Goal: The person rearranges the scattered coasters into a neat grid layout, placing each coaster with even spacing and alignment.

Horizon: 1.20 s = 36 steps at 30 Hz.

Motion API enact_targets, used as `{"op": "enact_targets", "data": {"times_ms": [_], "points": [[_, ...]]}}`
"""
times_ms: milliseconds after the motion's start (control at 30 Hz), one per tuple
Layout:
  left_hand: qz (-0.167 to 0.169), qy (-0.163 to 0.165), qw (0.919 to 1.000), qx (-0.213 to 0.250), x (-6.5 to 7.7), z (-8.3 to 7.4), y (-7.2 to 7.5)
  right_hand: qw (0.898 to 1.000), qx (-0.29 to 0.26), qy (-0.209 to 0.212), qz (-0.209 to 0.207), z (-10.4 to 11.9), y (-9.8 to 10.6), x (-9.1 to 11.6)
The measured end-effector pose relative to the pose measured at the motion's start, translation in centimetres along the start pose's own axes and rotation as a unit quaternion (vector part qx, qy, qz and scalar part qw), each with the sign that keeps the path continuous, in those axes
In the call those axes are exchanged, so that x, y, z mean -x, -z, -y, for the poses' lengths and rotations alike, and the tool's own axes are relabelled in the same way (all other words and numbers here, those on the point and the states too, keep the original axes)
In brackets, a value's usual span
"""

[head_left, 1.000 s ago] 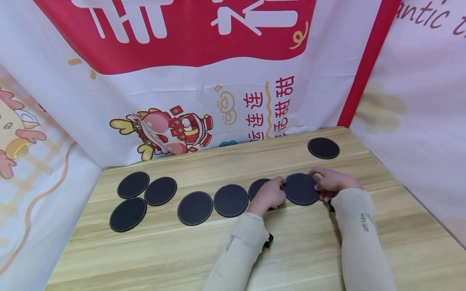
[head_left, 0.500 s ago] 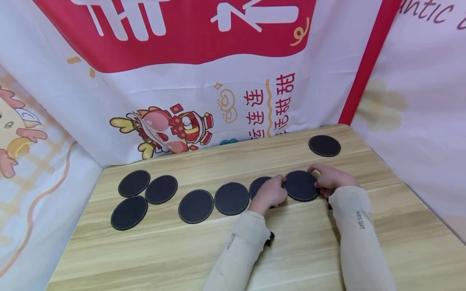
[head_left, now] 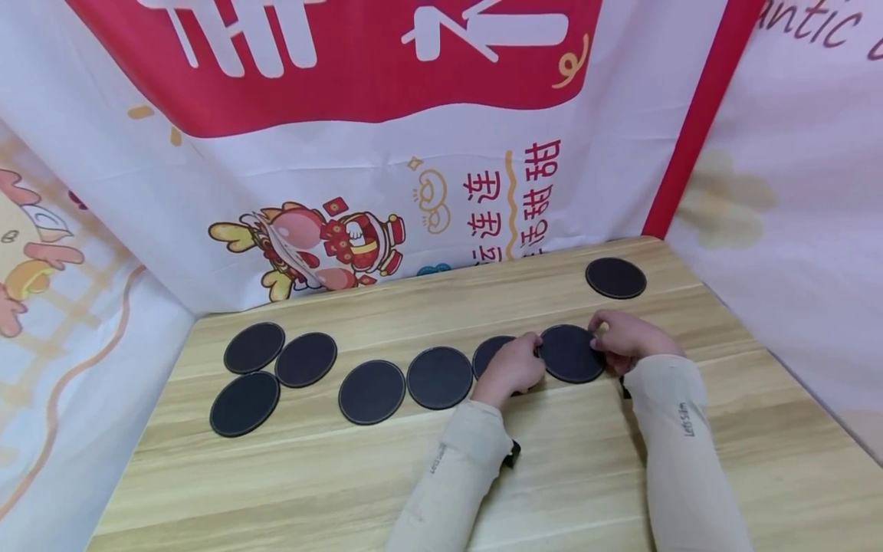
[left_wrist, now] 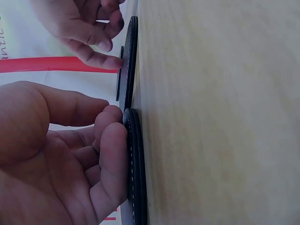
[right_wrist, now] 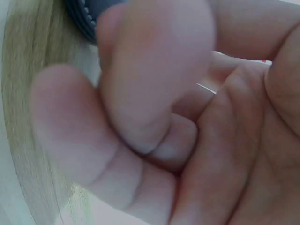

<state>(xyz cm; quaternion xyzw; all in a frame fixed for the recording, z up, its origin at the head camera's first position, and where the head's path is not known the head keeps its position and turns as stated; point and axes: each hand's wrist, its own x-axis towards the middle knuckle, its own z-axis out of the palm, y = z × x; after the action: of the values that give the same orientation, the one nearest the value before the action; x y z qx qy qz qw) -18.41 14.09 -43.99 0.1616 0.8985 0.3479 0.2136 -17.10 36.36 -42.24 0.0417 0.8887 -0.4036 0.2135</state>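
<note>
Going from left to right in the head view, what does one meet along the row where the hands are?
First disc, second disc, left hand partly covering third disc, disc between hands, right hand.

"Lets Slim" reads along the right sleeve [head_left: 684, 460]; the left sleeve [head_left: 451, 479] carries blurrier lettering. Red 连连 and 甜甜 mark the back cloth [head_left: 386, 165], beneath big, cropped white characters, and "antic" shows on the side cloth [head_left: 800, 153].

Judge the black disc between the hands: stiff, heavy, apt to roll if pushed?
The black disc is probably stiff: its stitched edge shows no sag in the left wrist view. Its thin profile suggests low weight. Broad and low on the table, it seems likelier to slide than roll.
</note>
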Motion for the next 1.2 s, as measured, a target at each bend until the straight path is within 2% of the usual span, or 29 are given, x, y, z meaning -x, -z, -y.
{"op": "enact_targets", "data": {"times_ms": [167, 233, 367, 500, 567, 667, 800, 1000, 1100, 1200], "points": [[-0.003, -0.002, 1.0, 0.005, 0.2, 0.0, 0.0, 0.997, 0.03, 0.017, -0.07, 0.0, 0.8, 0.1], [-0.002, -0.004, 1.0, 0.007, 0.2, 0.1, -0.2, 0.992, 0.064, 0.03, -0.105, -0.4, 1.5, 0.1], [0.003, -0.006, 0.9999, 0.015, 0.1, 0.3, -0.5, 0.981, 0.134, 0.037, -0.134, -1.6, 3.5, -0.5], [0.002, 0.004, 0.9996, 0.027, 0.2, 0.4, -0.3, 0.976, 0.179, 0.018, -0.125, -2.6, 5.5, -2.0], [0.007, 0.01, 0.9993, 0.035, 0.2, 0.4, -0.1, 0.976, 0.189, -0.006, -0.105, -3.0, 6.0, -2.6], [0.019, 0.014, 0.9986, 0.047, 0.3, 0.4, 0.2, 0.973, 0.213, -0.017, -0.09, -3.3, 6.3, -3.3], [0.026, 0.016, 0.9979, 0.057, 0.3, 0.3, 0.3, 0.964, 0.244, 0.008, -0.105, -3.4, 5.8, -4.0], [0.023, -0.004, 0.9989, 0.041, 0.3, -0.4, 0.8, 0.964, 0.242, 0.024, -0.106, -1.9, 4.0, -4.3], [0.02, -0.01, 0.9988, 0.044, -0.5, -0.6, 1.4, 0.959, 0.258, 0.048, -0.105, -0.8, 2.9, -4.8], [0.008, -0.008, 0.9973, 0.073, -1.8, -0.6, 2.1, 0.954, 0.271, 0.08, -0.102, 0.3, 1.9, -5.5]]}}
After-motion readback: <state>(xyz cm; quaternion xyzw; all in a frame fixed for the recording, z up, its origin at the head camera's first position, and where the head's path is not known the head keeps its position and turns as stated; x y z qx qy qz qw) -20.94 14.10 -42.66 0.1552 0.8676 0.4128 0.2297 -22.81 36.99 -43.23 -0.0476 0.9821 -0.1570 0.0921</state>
